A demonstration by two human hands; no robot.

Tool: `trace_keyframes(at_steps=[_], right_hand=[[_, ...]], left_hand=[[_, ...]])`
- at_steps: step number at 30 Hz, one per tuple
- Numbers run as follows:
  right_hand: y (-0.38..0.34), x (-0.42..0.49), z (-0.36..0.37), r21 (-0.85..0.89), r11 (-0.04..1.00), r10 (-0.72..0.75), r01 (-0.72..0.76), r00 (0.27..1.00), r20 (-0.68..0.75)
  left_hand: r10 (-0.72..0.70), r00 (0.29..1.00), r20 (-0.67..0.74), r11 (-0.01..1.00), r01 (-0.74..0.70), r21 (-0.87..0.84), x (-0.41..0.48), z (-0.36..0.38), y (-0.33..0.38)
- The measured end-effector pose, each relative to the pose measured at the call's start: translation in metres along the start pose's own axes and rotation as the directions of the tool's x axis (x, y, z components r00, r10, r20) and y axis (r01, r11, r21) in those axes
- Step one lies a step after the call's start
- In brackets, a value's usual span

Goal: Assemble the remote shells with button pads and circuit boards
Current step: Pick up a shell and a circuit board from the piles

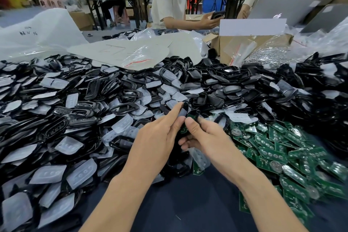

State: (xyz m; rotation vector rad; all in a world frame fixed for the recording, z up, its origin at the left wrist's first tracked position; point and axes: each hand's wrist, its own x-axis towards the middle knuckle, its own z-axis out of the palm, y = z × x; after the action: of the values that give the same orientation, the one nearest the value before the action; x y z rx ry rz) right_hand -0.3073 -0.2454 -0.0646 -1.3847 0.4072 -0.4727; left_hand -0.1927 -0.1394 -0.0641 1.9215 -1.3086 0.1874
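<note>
Both hands meet at the middle of the table over one small black remote shell (186, 108). My left hand (160, 137) holds the shell from the left, index finger stretched along its top edge. My right hand (203, 135) pinches a green circuit board (191, 117) against the shell with the thumb on top. A translucent button pad (181, 114) shows between my fingers. Most of the shell is hidden by both hands.
A big heap of black shells (116, 98) and translucent pads (81, 173) covers the left and centre. Green boards (278, 149) lie piled at the right. A cardboard box (250, 47), plastic bags and two seated people are across the table.
</note>
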Motion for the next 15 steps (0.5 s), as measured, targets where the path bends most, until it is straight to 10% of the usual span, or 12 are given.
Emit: trace_keyframes(at_steps=[11, 15], right_hand=[[0.0023, 0.0037, -0.0002, 0.087, 0.996, 0.023, -0.017, 0.998, -0.064], [-0.0023, 0.0034, -0.0028, 0.030, 0.998, -0.044, 0.047, 0.996, -0.082]], left_hand=[[0.018, 0.976, 0.218, 0.993, -0.043, 0.108, -0.0053, -0.0010, 0.0059], [-0.087, 0.985, 0.150, 0.957, 0.124, -0.261, -0.0028, -0.0026, 0.0086]])
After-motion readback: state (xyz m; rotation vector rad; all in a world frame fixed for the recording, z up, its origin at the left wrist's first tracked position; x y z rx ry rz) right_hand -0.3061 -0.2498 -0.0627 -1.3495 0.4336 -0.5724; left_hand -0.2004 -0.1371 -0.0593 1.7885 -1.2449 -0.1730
